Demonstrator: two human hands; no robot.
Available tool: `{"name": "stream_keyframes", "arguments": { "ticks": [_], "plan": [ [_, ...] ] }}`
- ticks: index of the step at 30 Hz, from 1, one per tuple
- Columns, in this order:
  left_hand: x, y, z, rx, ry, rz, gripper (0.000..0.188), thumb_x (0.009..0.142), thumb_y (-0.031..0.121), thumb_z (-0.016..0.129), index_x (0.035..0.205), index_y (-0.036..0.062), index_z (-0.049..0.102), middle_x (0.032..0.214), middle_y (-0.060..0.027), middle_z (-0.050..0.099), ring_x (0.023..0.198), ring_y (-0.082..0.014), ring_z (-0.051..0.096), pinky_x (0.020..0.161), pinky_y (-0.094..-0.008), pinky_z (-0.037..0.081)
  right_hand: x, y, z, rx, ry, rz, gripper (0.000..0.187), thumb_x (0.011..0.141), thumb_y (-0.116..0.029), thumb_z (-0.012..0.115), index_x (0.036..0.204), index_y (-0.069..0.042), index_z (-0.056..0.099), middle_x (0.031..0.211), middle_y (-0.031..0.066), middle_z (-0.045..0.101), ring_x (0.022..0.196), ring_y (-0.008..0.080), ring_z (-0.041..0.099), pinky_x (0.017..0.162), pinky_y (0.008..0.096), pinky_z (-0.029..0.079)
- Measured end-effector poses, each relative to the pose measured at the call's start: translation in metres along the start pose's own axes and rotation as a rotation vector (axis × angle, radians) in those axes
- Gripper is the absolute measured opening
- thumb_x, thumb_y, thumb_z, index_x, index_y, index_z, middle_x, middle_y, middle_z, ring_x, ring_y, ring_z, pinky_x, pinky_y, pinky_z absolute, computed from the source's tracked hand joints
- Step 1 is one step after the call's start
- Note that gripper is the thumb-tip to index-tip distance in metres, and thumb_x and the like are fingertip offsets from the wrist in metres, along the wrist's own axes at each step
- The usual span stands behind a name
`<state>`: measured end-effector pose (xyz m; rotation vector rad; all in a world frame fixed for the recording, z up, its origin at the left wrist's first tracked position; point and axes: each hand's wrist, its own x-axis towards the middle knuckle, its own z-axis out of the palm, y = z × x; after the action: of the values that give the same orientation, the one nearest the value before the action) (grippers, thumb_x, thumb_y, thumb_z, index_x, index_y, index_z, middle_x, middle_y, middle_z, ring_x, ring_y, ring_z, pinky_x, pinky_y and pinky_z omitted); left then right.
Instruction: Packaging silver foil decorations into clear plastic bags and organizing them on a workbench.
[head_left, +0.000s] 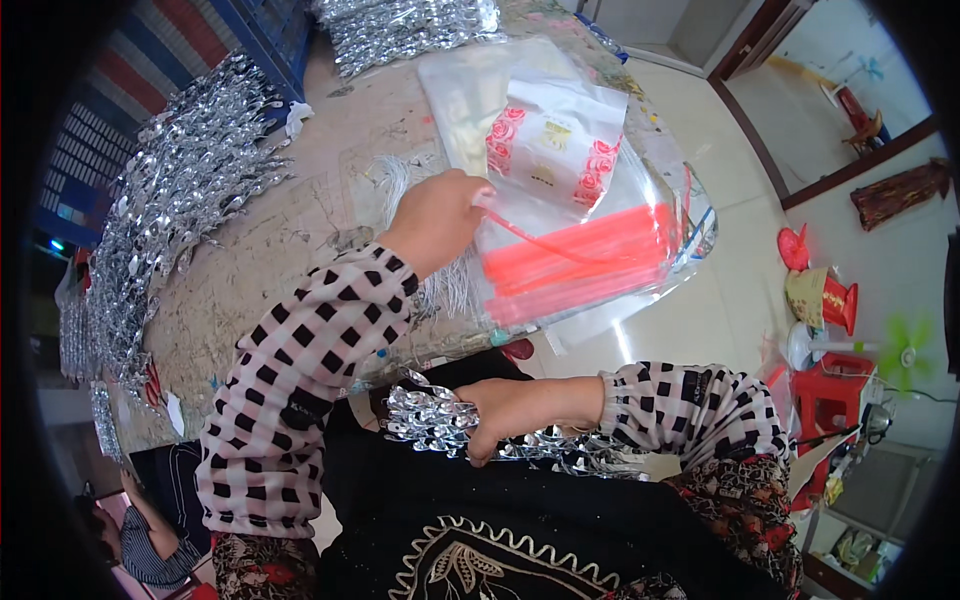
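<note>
- My left hand (435,215) pinches one red strip (530,240) from the clear bag (600,265) lying open on the desk (290,240).
- My right hand (505,410) is clenched on a silver foil bundle (430,418), kept in my lap.

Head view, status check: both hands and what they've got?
Left hand pinching one red strip from the clear bag of red strips. Right hand gripping a silver foil bundle at the lap. Nothing blocking either hand.

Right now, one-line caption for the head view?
Left hand pulls a thin red plastic strip from a clear bag; right hand grips a bundle of shiny silver foil pieces.
</note>
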<state>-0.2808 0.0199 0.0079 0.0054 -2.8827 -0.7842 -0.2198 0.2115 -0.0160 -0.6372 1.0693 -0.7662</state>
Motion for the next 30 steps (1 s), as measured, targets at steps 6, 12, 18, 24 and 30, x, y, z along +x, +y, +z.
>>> {"name": "stream_keyframes", "arguments": {
  "ticks": [6,12,18,24,30],
  "plan": [
    [0.004,0.005,0.012,0.124,-0.177,0.059,0.010,0.080,0.005,0.057,0.087,0.0040,0.064,0.093,-0.0162,0.058,0.093,-0.0353,0.056,0.081,-0.0430,0.047,-0.001,-0.005,-0.002,-0.131,0.021,0.023,0.052,0.058,-0.014,0.079,0.102,0.002,0.056,0.083,0.0075,0.063,0.077,0.0170,0.063,0.069,0.0289,0.050],
    [-0.003,0.026,0.025,0.138,-0.092,0.254,0.013,0.075,-0.001,0.056,0.087,0.0004,0.056,0.096,-0.0187,0.054,0.095,-0.0356,0.053,0.082,-0.0438,0.045,-0.003,-0.004,-0.002,-0.116,0.021,-0.015,0.053,0.057,-0.015,0.076,0.103,0.002,0.056,0.086,0.0090,0.063,0.080,0.0182,0.061,0.071,0.0305,0.049],
    [0.000,0.059,0.031,-0.106,-0.214,0.388,0.011,0.076,-0.001,0.055,0.087,-0.0009,0.053,0.094,-0.0192,0.054,0.094,-0.0374,0.053,0.080,-0.0445,0.044,-0.006,-0.004,0.000,-0.159,0.047,-0.013,0.056,0.056,-0.015,0.076,0.105,0.003,0.056,0.086,0.0104,0.063,0.079,0.0192,0.061,0.070,0.0311,0.048],
    [-0.018,0.111,0.054,-0.284,-0.431,0.556,0.014,0.074,-0.001,0.057,0.087,-0.0010,0.054,0.091,-0.0187,0.057,0.091,-0.0374,0.055,0.081,-0.0442,0.044,-0.024,-0.014,0.006,-0.024,0.055,-0.042,0.053,0.058,-0.017,0.077,0.105,0.001,0.062,0.087,0.0075,0.066,0.082,0.0171,0.061,0.072,0.0300,0.048],
    [-0.019,0.136,0.081,-0.206,-0.404,0.703,0.012,0.073,0.002,0.059,0.085,0.0020,0.059,0.093,-0.0140,0.059,0.091,-0.0312,0.057,0.082,-0.0404,0.044,-0.053,-0.008,0.002,0.224,0.014,-0.105,0.033,0.067,-0.013,0.075,0.097,-0.001,0.068,0.097,0.0054,0.068,0.095,0.0139,0.061,0.085,0.0266,0.045]
  ]
}}
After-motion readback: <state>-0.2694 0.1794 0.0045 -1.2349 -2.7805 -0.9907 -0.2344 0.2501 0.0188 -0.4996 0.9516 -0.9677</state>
